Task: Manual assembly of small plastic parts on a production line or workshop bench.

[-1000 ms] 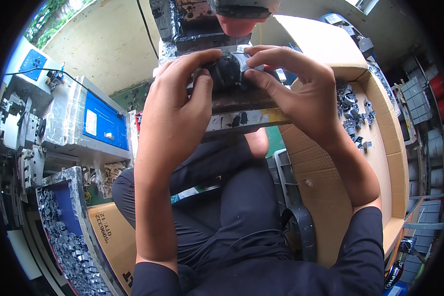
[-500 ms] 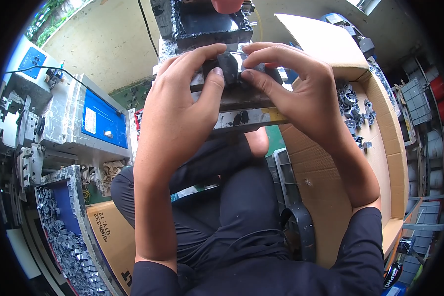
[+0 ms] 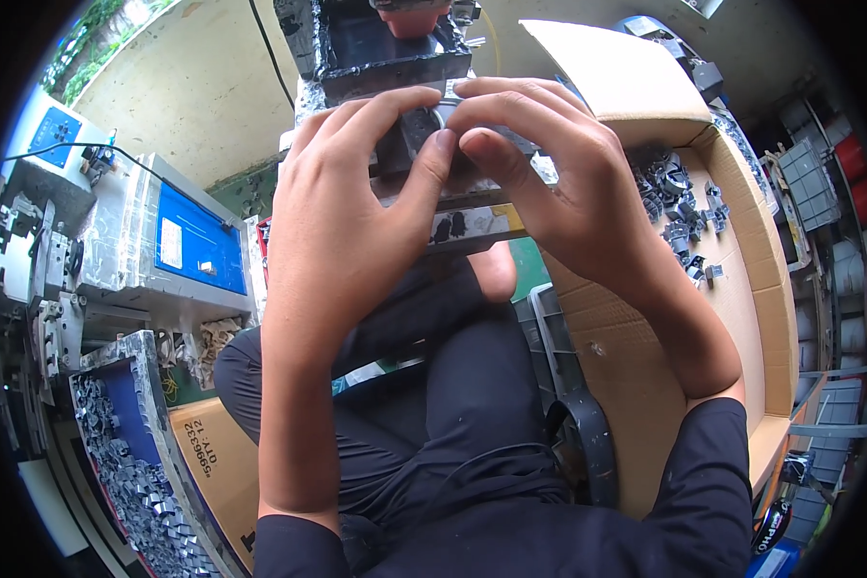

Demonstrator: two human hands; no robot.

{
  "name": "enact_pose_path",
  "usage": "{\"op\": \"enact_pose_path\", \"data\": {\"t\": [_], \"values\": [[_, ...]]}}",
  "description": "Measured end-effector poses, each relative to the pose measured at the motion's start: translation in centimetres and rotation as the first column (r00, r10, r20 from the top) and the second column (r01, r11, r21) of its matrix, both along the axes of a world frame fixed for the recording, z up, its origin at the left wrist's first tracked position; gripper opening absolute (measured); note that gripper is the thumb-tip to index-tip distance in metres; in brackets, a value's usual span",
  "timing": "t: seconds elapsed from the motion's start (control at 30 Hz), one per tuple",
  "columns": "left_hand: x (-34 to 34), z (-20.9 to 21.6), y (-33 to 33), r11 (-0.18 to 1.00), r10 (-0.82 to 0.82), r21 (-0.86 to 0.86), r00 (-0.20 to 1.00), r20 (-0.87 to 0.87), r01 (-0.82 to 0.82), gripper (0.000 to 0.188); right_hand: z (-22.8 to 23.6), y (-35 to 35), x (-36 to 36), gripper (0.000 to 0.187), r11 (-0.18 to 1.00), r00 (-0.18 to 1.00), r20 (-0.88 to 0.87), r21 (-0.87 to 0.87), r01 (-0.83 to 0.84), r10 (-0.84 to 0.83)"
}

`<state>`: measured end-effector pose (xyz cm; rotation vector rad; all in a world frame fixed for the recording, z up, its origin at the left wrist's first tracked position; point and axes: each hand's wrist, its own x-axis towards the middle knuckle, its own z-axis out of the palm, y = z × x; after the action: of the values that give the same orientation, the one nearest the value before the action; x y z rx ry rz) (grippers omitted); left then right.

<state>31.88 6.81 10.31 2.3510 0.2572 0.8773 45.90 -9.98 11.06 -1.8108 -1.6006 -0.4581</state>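
My left hand (image 3: pixel 356 202) and my right hand (image 3: pixel 549 173) meet at the edge of a dark, grimy press machine (image 3: pixel 385 48). Together their fingertips pinch a small dark metal part (image 3: pixel 416 130) that rests on the machine's worn ledge (image 3: pixel 462 226). Both thumbs press against it from below and the index fingers curl over its top. The fingers hide most of the part. A red piece of the machine shows at the top edge, above the hands.
An open cardboard box (image 3: pixel 741 289) with several small grey metal parts (image 3: pixel 679 207) stands at my right. At lower left, a blue tray (image 3: pixel 130 482) is full of similar parts. A blue-panelled machine (image 3: pixel 197 241) sits at left. My dark-trousered legs are below.
Both hands have closed tighter over the small part, so it is more hidden now. The view has shifted slightly, and the machine's red piece has moved upward out of sight.
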Motion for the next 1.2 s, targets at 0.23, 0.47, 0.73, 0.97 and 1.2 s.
{"op": "enact_pose_path", "data": {"t": [0.23, 0.47, 0.73, 0.97, 1.2], "values": [[0.0, -0.2, 0.2, 0.998, 0.039, 0.059, 0.999, -0.002, -0.039, 0.036, -0.2, -1.1, -0.8, 0.026, 0.998, 0.998, -0.051, 0.053, -0.026, 0.029], [-0.2, -0.2, 0.2, 0.998, 0.019, 0.055, 1.0, 0.001, -0.019, 0.038, -0.3, -1.7, -2.6, 0.044, 1.0, 0.995, 0.096, 0.002, 0.014, -0.014], [-0.1, -0.1, 0.0, 0.996, 0.057, 0.064, 0.998, -0.011, -0.056, 0.04, -0.3, -1.7, -2.8, 0.05, 1.0, 0.996, 0.092, -0.01, 0.021, -0.02], [-0.1, 0.0, -0.3, 0.998, 0.069, 0.017, 0.997, -0.017, -0.068, 0.04, -0.1, -1.8, -3.0, 0.05, 0.999, 0.997, 0.072, -0.028, 0.019, -0.017], [0.1, -0.1, 0.1, 0.998, 0.049, -0.044, 0.999, -0.009, -0.05, 0.039, -0.1, -1.8, -3.3, 0.052, 0.999, 0.997, 0.08, -0.03, 0.023, -0.02]]}}
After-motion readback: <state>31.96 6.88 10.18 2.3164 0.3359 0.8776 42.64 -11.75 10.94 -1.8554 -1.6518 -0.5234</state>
